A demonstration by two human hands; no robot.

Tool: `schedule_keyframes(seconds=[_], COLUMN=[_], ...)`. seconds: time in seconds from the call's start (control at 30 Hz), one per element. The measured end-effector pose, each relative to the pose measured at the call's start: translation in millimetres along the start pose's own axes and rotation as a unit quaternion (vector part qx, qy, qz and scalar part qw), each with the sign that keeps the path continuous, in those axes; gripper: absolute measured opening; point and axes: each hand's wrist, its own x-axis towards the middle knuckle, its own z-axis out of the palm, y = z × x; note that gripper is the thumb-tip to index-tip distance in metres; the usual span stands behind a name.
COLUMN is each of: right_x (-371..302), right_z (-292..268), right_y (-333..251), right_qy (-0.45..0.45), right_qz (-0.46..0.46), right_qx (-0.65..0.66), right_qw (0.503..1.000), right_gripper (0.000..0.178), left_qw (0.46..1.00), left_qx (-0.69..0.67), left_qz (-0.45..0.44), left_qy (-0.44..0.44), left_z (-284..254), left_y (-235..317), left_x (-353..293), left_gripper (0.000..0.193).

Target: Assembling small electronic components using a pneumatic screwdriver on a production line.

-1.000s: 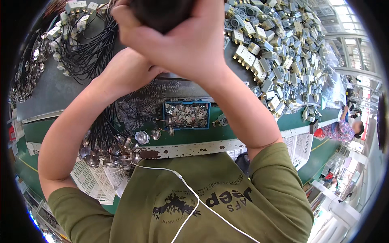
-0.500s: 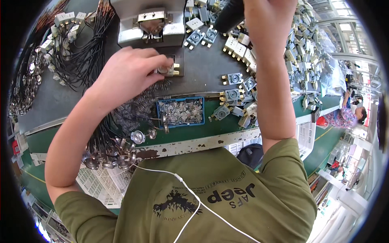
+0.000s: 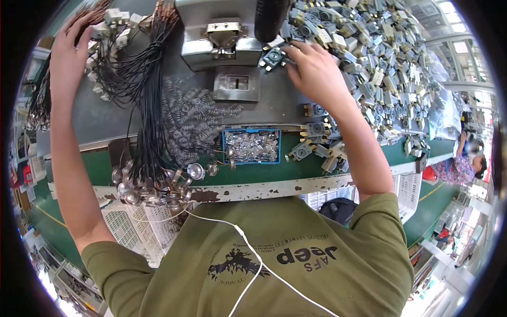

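My left hand [image 3: 69, 66] is at the far left, over black cables ending in small white plug blocks [image 3: 113, 17]. Its thumb and fingers are apart, and I see nothing held between them. My right hand [image 3: 319, 74] reaches in beside the metal press, thumb and fingers spread. Its fingertips are at a small grey plug housing [image 3: 273, 57] with metal pins, lying right of the press. A metal fixture block [image 3: 237, 84] with a slotted recess sits in front of the press [image 3: 222, 39]; no plug shows in the recess. A black handle [image 3: 271, 20] hangs at the press's right.
Grey and white plug housings [image 3: 369, 68] heap up on the right. Loose springs [image 3: 193, 119] lie beside a black cable bundle [image 3: 149, 105]. A blue tray [image 3: 251, 162] holds small metal pieces. Round metal ends [image 3: 153, 198] hang at the bench edge [image 3: 274, 190]. Another person [image 3: 457, 168] is far right.
My left hand has left the fixture block for the plugs at far left. My right hand has come down from the black handle to the grey housing. The pinned plug is gone from the block.
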Motion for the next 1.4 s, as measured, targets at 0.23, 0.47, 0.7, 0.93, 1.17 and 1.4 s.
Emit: schedule_keyframes(seconds=[0.23, 0.47, 0.7, 0.93, 1.17, 1.4], right_x=[-9.9, -14.4, -20.8, 1.5, -3.5, -1.5], right_z=[-9.2, -42.0, -53.2, 10.3, 21.0, 7.2], right_y=[-0.4, -16.8, -58.3, -70.4, -83.9, -89.0], right_qy=[-0.099, -0.03, 0.026, 0.012, 0.06, 0.115], right_qz=[0.052, 0.065, -0.027, -0.072, -0.054, -0.114], right_qx=[0.024, 0.108, 0.246, 0.245, 0.193, 0.099], right_qw=[0.993, 0.992, 0.968, 0.967, 0.978, 0.982], right_gripper=[0.03, 0.046, 0.053, 0.033, 0.025, 0.024], left_qw=[0.94, 0.951, 0.948, 0.878, 0.88, 0.875], left_qx=[-0.264, -0.126, -0.182, -0.417, -0.351, -0.382], left_qz=[0.056, 0.165, 0.139, -0.039, -0.11, -0.053], left_qy=[-0.211, -0.228, -0.219, -0.23, -0.301, -0.291], left_z=[-31.6, 15.5, 10.7, -27.4, -52.3, -44.9], left_y=[143.9, 173.0, 171.1, 146.7, 134.0, 129.8], left_x=[-15.7, -36.9, -38.1, -12.9, -13.4, -25.6], left_gripper=[0.019, 0.013, 0.015, 0.025, 0.022, 0.018])
